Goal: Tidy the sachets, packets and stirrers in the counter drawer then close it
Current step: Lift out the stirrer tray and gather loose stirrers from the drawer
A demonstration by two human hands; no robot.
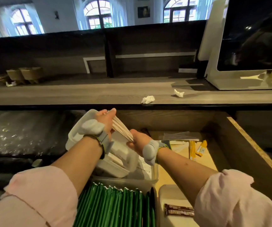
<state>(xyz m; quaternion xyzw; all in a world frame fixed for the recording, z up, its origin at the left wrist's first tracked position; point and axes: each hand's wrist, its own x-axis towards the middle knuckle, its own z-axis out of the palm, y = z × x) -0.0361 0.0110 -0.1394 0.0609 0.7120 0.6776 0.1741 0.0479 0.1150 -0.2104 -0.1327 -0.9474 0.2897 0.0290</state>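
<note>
Head camera looks down past the worktop (99, 94) into the open drawer (240, 145), where green sachets (115, 207) fill a near tray; above a white tub (123, 154), left hand (105, 122) and right hand (138, 140) both clasp one bundle of wooden stirrers (122, 130), fingers pressed around it.

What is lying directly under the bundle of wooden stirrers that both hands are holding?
Under the bundle of wooden stirrers sits a white plastic container. The left hand and right hand cover part of it, so its contents cannot be seen fully.
</note>
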